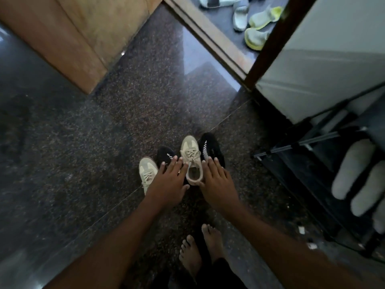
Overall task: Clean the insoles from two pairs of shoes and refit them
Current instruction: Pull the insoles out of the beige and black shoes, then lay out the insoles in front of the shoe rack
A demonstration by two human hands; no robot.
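Observation:
Two pairs of shoes stand on the dark speckled floor in front of me. One beige sneaker is in the middle with its opening facing me; its mate lies to the left. A black shoe sits between them and another black shoe is at the right. My left hand hovers flat over the left black shoe, fingers spread, thumb near the middle sneaker's heel. My right hand is spread over the right black shoe, thumb touching the sneaker's heel. Neither hand grips anything. No insole is visible.
An open wooden door stands at the upper left. Beyond the threshold lie several slippers and yellow-green shoes. A black shoe rack with pale slippers is at the right. My bare feet are below.

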